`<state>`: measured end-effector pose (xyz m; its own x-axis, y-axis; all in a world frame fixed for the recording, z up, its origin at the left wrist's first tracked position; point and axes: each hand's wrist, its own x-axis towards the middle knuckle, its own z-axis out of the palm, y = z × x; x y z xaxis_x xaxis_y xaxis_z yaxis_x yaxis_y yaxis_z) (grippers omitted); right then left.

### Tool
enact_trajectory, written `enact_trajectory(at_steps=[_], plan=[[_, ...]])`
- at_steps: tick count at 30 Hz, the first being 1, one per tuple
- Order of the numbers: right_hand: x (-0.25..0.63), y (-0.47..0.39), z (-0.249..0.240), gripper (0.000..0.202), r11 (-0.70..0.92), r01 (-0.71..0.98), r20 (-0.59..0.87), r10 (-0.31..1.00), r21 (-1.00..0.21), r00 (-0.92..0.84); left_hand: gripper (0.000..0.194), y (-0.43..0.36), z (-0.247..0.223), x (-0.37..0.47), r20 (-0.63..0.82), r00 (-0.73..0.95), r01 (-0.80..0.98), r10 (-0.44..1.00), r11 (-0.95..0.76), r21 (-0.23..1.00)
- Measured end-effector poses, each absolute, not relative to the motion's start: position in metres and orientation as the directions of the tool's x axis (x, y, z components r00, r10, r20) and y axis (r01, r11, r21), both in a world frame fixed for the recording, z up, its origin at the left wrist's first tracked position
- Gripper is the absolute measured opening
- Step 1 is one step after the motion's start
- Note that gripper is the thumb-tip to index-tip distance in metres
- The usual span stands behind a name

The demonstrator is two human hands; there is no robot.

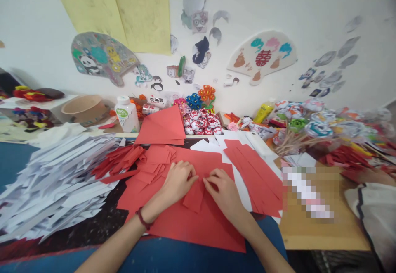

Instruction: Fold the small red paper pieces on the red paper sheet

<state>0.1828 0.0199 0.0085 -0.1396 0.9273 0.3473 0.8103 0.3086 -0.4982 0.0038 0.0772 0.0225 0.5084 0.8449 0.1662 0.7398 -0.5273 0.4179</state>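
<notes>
Paper of red colour, a small piece (194, 200), lies in front of the two hands, on top of larger red sheets (198, 229). The left hand (182, 178) is bent over its upper end, with thumb and forefinger close together. The right hand (220, 188) is just beside, and its thumb and forefinger leave only a narrow gap. The fingertips are near the upper end of the piece, but I cannot tell if paper is pinched between them.

Close to the left hand, small red rectangles (151, 165) lie loosely, partly behind this hand, and crowd its side. Farther left are folded red strips (119, 161), then a big heap of white strips (62, 178), which covers much of the bench (15, 157) there. To the right of the right hand, long red strips (252, 176) lie over white paper (244, 192).

Beyond the hands stand red sheets (162, 126), a heap of red-and-white folded pieces (202, 122), blue flowers (194, 101) and orange flowers (207, 94). A white bottle (127, 115) is at the left of these, a yellow bottle (263, 111) at the right. Well to the right of the right hand, paper flowers on sticks (320, 128) fill the place behind a brown board (324, 238).
</notes>
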Motion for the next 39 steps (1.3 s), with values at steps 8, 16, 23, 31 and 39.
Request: enact_trajectory(at_steps=[8,16,23,31,39], plan=[[0.196,0.043,0.030,0.021,0.170,0.444,0.091,0.977,-0.880,-0.193,0.021,0.083,0.038,-0.005,0.198,0.567,0.555,0.800,-0.548,0.626],[0.202,0.018,0.017,0.028,-0.060,0.149,-0.064,0.998,-0.987,-0.021,0.020,0.083,0.036,-0.026,0.068,0.457,0.527,0.887,-0.332,0.782],[0.200,0.013,0.022,0.031,-0.016,0.240,-0.038,0.995,-0.971,-0.087,0.032,0.090,0.051,-0.018,0.063,0.444,0.578,0.894,-0.340,0.742],[0.191,0.012,0.017,0.034,-0.036,-0.096,-0.049,0.989,-0.995,0.142,0.035,0.081,0.040,-0.015,0.016,0.367,0.350,0.930,-0.154,0.924],[0.192,0.025,0.017,0.034,0.085,0.298,0.090,0.996,-0.951,0.004,0.021,0.095,0.028,-0.003,0.086,0.471,0.368,0.878,-0.284,0.885]])
